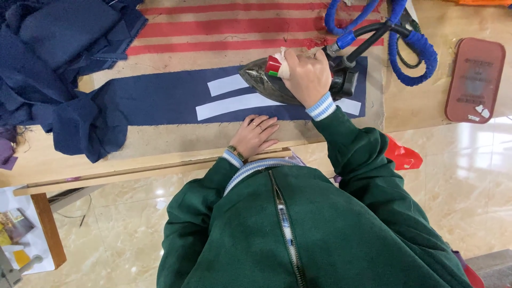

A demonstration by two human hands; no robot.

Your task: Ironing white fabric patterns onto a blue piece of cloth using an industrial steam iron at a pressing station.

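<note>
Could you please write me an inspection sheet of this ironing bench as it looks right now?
Surface: padded bench with a tan cover, red stripes along the far side.
Job's things: navy strip lying flat, with white strips on it; iron standing on them.
Clutter: navy heap at one end; reddish-brown pad at the other.
Hands: right hand grips the iron's handle; left hand flat at the cloth's near edge.
Cables: blue-wrapped hose and black hose loop from the iron's back.
Surroundings: glossy tiled floor; red scrap below the bench.
</note>
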